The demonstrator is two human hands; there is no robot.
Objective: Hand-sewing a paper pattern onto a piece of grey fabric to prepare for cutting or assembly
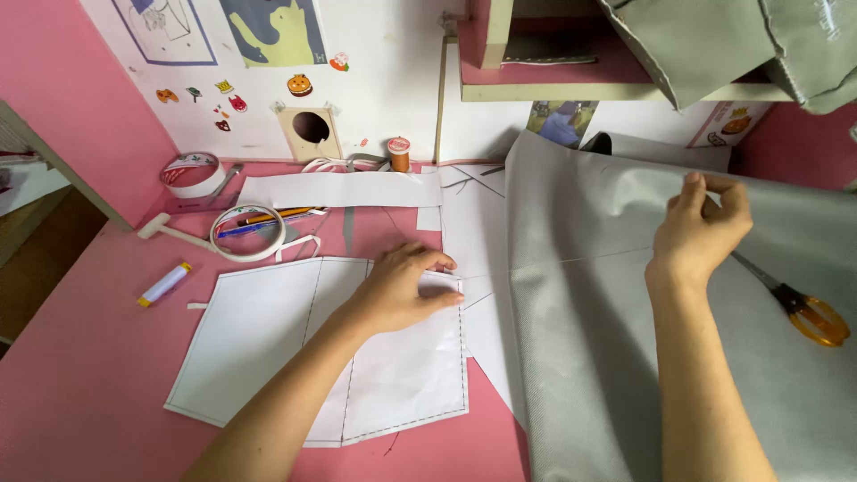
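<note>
Paper pattern (268, 348) lies left of fabric (607, 357); scissors (803, 308) on fabric.

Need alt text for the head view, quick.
The left hand presses flat on a white paper pattern on a pink table, while the right hand pinches up grey fabric. Orange-handled scissors lie on the fabric.

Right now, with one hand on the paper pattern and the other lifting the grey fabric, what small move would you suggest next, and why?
Probably lower the right hand to lay the grey fabric flat. Its pinched edge is raised, and the left hand already presses the white paper pattern beside it.
</note>
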